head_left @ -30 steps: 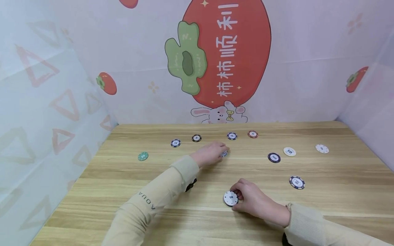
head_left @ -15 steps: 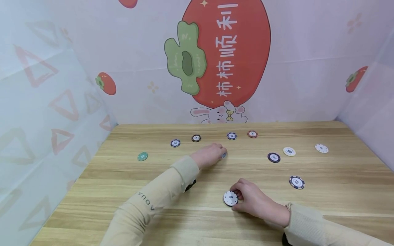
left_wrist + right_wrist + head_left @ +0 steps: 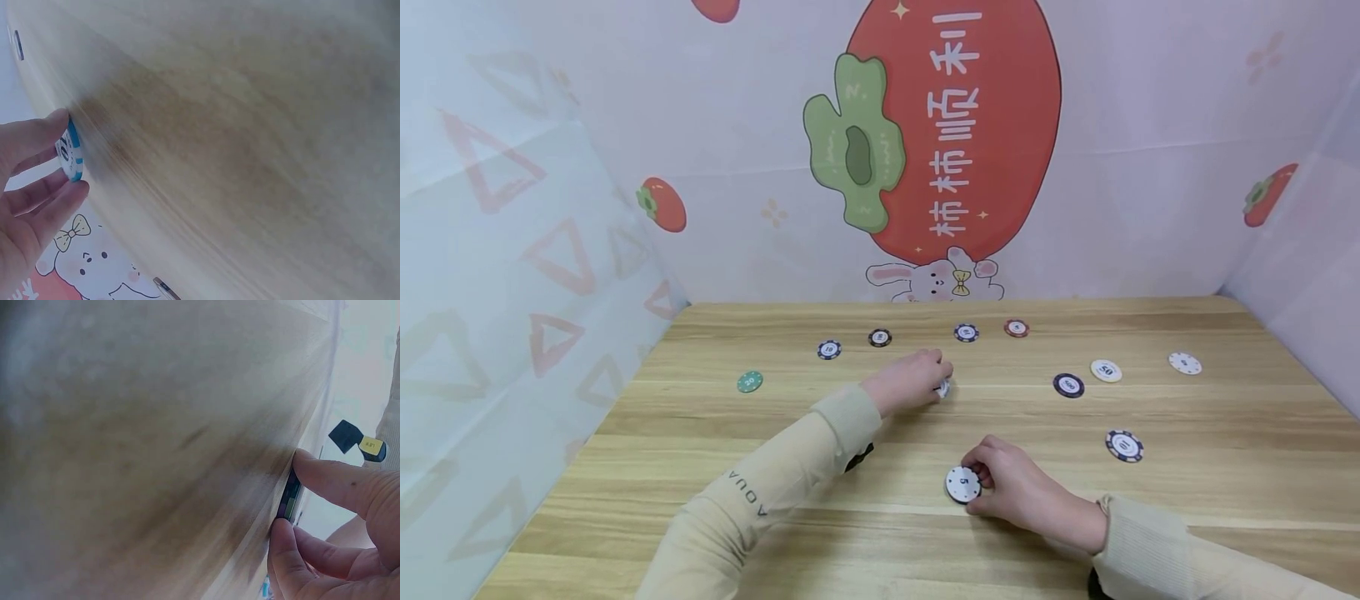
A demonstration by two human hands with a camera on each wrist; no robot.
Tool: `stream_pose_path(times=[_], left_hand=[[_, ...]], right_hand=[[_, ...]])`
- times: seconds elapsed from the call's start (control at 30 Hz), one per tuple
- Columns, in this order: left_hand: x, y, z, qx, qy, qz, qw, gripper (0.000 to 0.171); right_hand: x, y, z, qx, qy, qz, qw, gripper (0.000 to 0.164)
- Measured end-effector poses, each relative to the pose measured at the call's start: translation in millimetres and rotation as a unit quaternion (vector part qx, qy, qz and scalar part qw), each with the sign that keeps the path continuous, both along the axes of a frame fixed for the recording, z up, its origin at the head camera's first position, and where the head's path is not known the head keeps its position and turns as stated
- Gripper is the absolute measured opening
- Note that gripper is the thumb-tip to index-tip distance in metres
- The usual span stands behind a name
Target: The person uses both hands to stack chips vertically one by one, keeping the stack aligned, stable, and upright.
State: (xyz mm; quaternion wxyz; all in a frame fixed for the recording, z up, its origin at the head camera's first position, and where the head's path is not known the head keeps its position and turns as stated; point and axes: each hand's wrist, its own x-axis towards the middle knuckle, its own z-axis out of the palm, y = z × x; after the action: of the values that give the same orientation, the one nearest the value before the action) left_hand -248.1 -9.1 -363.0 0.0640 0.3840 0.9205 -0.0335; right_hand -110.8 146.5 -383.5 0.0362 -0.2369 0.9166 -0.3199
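My left hand [image 3: 907,381] pinches a blue-and-white poker chip [image 3: 943,388] near the middle of the table, most of it covered by the fingers in the head view. Seen from the left wrist, the chip [image 3: 74,151] stands on edge between thumb and fingertips, its printed side partly showing. Closer to the person, my right hand [image 3: 1026,493] grips a small stack of poker chips [image 3: 962,483] by its rim. A white chip marked 5 tops that stack. Dark edges of the stack [image 3: 289,499] show between thumb and finger in the right wrist view.
Loose chips lie flat around the wooden table [image 3: 700,467]: a green one [image 3: 749,382] at left, a black one [image 3: 880,337] and a red one [image 3: 1017,328] at the back, a dark one [image 3: 1069,385] and a blue-patterned one [image 3: 1124,446] at right. Printed cloth walls [image 3: 737,167] enclose the table.
My left hand has taken the blue-and-white chip up from the table, tilted it and drawn it slightly nearer. The right hand and its stack have stayed in place.
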Motion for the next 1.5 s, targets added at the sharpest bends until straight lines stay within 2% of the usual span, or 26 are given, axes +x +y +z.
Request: stream_pose_path(times=[0.1, 0.33, 0.67, 0.97, 1.17, 1.3, 1.5], left_hand=[[2.1, -1.2, 1.8, 0.009, -0.002, -0.001, 1.0000, 0.029], [7.7, -4.6, 6.2, 0.041, -0.013, -0.005, 0.9990, 0.015], [23.5, -6.9, 9.8, 0.059, 0.007, -0.051, 0.9969, 0.012], [36.5, -10.1, 12.2, 0.074, -0.007, -0.055, 0.9957, 0.011], [45.0, -16.8, 13.8, 0.098, -0.039, -0.046, 0.9933, 0.010], [51.5, -21.1, 13.8, 0.132, -0.080, -0.031, 0.9876, 0.007], [59.1, -24.3, 7.9, 0.178, -0.117, -0.005, 0.9770, 0.007]], right_hand=[[0.0, -0.1, -0.3, 0.001, -0.001, 0.000, 1.000, 0.036], [0.3, -0.1, -0.2, 0.004, 0.008, 0.000, 1.000, 0.036], [0.1, 0.2, 0.2, 0.006, 0.003, -0.003, 1.000, 0.036], [0.0, 0.2, -0.3, 0.003, 0.003, -0.007, 1.000, 0.036], [0.2, 0.2, -0.8, 0.004, 0.000, -0.007, 1.000, 0.037], [0.1, 0.1, -0.1, 0.005, -0.002, -0.006, 1.000, 0.037], [0.3, 0.1, 0.2, 0.005, -0.003, -0.005, 1.000, 0.037]])
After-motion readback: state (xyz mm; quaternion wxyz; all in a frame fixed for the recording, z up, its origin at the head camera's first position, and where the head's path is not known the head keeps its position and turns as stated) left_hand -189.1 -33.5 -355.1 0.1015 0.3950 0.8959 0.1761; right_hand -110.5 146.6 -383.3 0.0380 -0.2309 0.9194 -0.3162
